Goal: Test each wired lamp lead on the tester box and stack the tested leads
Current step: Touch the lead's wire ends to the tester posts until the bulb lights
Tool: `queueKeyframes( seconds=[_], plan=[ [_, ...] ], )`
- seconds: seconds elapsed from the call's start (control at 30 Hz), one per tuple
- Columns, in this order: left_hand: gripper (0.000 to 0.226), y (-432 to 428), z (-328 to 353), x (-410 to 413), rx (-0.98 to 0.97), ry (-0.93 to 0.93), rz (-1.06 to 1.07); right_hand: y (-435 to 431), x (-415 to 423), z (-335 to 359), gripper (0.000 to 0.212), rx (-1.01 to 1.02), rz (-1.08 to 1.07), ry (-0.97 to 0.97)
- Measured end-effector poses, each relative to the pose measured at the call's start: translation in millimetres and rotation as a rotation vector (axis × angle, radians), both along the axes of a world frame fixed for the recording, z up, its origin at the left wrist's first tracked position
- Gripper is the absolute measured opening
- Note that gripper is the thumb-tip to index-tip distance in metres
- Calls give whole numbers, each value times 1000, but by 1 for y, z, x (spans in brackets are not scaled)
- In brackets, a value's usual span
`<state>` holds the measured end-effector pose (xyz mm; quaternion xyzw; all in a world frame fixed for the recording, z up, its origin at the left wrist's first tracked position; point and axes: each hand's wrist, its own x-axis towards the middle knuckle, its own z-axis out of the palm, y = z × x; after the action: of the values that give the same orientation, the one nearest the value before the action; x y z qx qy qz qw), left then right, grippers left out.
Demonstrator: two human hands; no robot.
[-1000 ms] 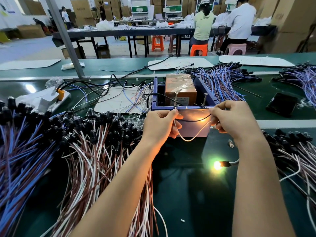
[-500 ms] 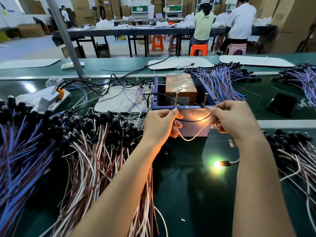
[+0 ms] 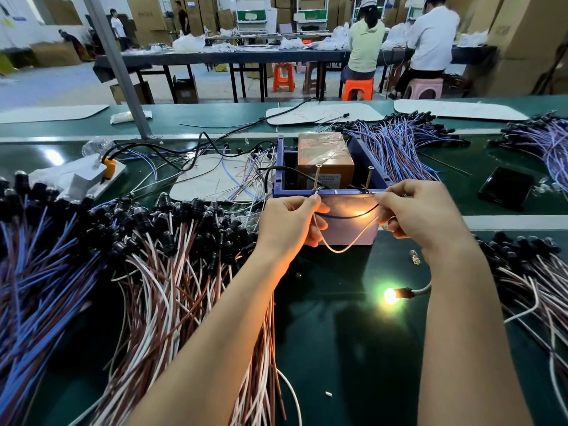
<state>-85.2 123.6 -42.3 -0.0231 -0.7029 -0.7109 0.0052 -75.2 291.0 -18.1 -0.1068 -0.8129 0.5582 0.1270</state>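
Two hands meet at the near wall of the tester box [image 3: 344, 233], just above centre. The left hand [image 3: 292, 221] pinches one wire end of the lamp lead [image 3: 336, 251] by the screw [image 3: 316, 176] at the box's 7 o'clock corner. The right hand [image 3: 421, 213] pinches the other end at 5 o'clock. A lit bulb [image 3: 391, 295] glows on the belt at 5 o'clock from the box. A heap of leads [image 3: 172, 256] lies at 9 o'clock.

A black phone [image 3: 505, 188] lies on the green belt [image 3: 338, 358]; beyond, a white-shirted person [image 3: 431, 38] sits.
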Motion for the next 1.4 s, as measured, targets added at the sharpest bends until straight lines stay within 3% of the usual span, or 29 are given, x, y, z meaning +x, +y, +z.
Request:
queueKeyframes(
  seconds=[0.1,0.23,0.33,0.43,0.53,0.63,0.77,0.83,0.93,0.97,1.0,1.17,1.3,1.4],
  plan=[
    [31,1,1,0,9,-5,-60,-1,5,10,17,-71,26,27],
    [39,-1,9,4,106,-14,-372,0,19,30,14,-254,99,127],
    [38,4,9,8,164,-2,-470,5,30,43,14,-233,44,244],
    [42,18,0,14,92,-93,-484,10,42,53,16,-208,-42,336],
    [50,28,-13,21,-15,-201,-656,7,52,61,13,-346,-96,424],
    [65,29,-22,27,-51,-159,-839,0,55,64,14,-487,-169,458],
    [87,32,-18,34,-63,-12,-854,-9,50,63,11,-670,-210,422],
    [79,39,-8,43,-166,98,-820,-14,47,63,8,-744,-220,436],
    [19,50,3,58,-282,238,-797,-17,43,68,4,-769,-223,419],
    [9,52,6,62,-311,265,-776,-12,43,72,4,-781,-239,413],
    [17,53,7,65,-331,281,-739,-3,44,77,5,-790,-259,415],
    [19,58,0,56,-526,300,-641,84,64,91,5,-698,-422,537],
    [18,89,-11,43,-871,363,-693,158,105,75,12,-425,-689,724],
    [29,121,-17,31,-1008,468,-701,175,151,49,19,-160,-663,708]
  ],
)
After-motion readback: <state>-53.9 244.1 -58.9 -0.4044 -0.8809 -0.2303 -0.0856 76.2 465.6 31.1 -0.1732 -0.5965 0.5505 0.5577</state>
